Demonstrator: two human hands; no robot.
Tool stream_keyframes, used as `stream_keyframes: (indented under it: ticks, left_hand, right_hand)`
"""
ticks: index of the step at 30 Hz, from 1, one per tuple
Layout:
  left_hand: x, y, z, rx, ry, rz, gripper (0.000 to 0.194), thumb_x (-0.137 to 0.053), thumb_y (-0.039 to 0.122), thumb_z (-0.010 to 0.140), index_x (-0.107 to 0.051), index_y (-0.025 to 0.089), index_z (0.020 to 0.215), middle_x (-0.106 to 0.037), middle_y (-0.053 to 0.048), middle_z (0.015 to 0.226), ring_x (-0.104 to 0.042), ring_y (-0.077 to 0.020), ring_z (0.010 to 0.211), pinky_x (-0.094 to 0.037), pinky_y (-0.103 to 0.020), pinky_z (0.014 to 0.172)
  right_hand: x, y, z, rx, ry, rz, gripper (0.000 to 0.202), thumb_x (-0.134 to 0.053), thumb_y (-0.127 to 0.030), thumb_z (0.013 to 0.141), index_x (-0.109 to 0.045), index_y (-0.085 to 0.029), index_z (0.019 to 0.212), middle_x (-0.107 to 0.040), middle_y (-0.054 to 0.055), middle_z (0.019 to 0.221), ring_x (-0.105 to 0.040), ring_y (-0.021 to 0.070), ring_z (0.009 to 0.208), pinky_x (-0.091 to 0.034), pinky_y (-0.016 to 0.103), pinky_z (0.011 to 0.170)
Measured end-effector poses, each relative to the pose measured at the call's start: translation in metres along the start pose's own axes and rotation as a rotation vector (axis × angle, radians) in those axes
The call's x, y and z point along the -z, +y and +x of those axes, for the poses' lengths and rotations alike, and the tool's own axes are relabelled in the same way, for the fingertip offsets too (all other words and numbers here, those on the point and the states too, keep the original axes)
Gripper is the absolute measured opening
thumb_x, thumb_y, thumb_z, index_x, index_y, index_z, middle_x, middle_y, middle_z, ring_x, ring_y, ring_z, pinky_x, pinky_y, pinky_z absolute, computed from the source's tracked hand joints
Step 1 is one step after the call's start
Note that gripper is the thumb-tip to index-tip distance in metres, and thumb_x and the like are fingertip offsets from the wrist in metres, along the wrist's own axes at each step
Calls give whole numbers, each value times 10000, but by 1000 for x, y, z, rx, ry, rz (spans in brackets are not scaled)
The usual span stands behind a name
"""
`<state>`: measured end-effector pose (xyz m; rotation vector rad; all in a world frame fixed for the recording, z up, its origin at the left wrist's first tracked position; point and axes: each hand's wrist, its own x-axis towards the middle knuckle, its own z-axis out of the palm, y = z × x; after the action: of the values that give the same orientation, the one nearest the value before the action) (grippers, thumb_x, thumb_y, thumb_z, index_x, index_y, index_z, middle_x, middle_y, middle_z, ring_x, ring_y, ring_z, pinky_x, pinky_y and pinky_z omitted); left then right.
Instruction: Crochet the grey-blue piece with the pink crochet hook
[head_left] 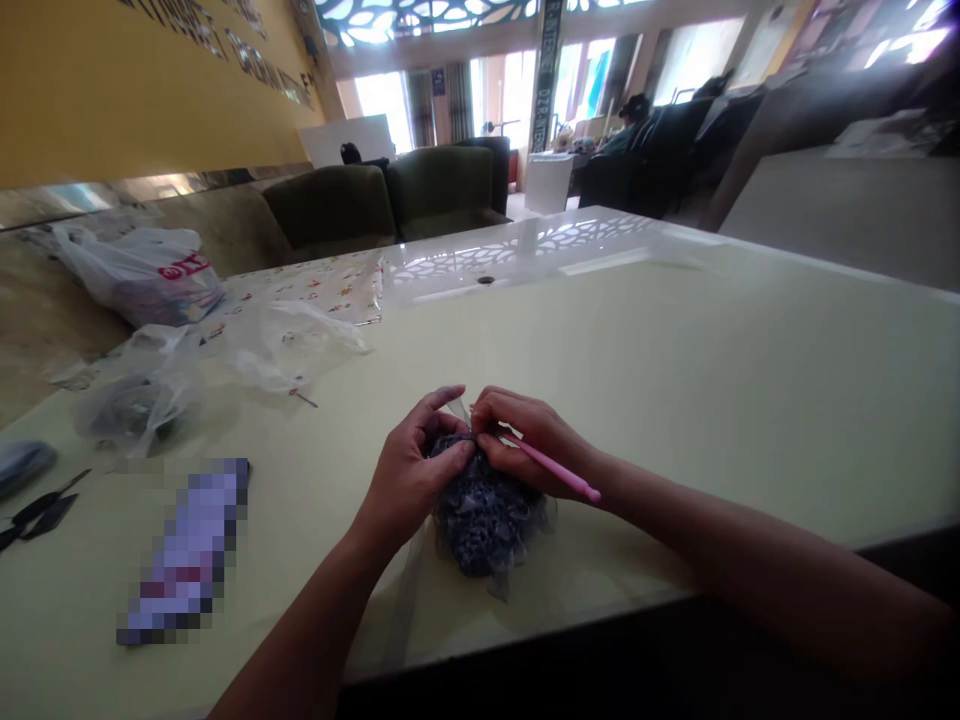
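A dark grey-blue crocheted piece (484,525) with loose, sheer strips hangs between my hands near the table's front edge. My left hand (424,455) pinches its upper edge between thumb and fingers, the index finger raised. In my right hand (517,430) is a pink crochet hook (559,470), its handle end pointing down and to the right. The hook's tip is hidden by my fingers at the work. A thin translucent strip (459,408) rises between the two hands.
On the pale table (712,400), a pixelated purple item (184,550) lies to the left, near black scissors (45,510). Clear plastic bags (289,345) and a full white carrier bag (150,275) stand farther back. Dark green chairs (439,195) are beyond the table; a person (630,125) sits in the distance.
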<state>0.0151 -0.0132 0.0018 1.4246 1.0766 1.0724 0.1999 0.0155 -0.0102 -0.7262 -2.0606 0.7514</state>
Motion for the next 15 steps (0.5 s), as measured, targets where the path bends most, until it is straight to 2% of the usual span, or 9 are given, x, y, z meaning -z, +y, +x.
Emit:
stream_keyframes:
  ticks: [2,6,7,9,12,15]
  left_hand:
    - [0,0,0,18,30,-44,539,-703,220,794,-563,212,1315,-621,-1,874,-571,-130,818,-436,-262,756]
    - [-1,2,-2,35,62,-134,527,-702,201,789,-576,225,1300,-601,17,843,-546,-111,780,-429,-244,733]
    - [-1,2,-2,36,65,-146,525,-700,195,788,-578,227,1297,-598,19,839,-541,-109,772,-427,-241,724]
    - [-1,2,-3,36,77,-157,516,-695,186,792,-581,230,1293,-593,22,832,-531,-105,760,-423,-235,707]
    - [-1,2,-3,31,91,-170,494,-691,186,803,-588,231,1283,-592,21,836,-526,-103,765,-422,-229,706]
    - [-1,2,-2,51,95,-206,490,-696,190,803,-588,222,1280,-601,11,847,-536,-111,774,-423,-233,704]
  right_hand:
    - [0,0,1,47,-8,8,56,-514,-186,918,-535,-173,868,-561,17,872,-521,113,746,-440,243,687]
    - [1,2,0,159,63,-5,287,-430,-437,1019,-555,-181,1049,-559,88,1085,-567,163,930,-483,307,811]
    - [1,4,0,156,95,-45,371,-393,-509,1022,-547,-179,1094,-555,100,1109,-568,171,931,-483,319,810]
    - [1,6,-1,115,133,-169,502,-327,-610,1012,-551,-166,1079,-583,89,1018,-564,167,830,-468,312,737]
    - [2,9,-3,90,149,-312,499,-367,-598,1012,-569,-162,877,-587,26,763,-530,137,666,-420,271,638]
    - [2,9,-4,182,237,-307,385,-461,-494,1019,-591,-165,865,-647,29,782,-605,137,716,-471,261,694]
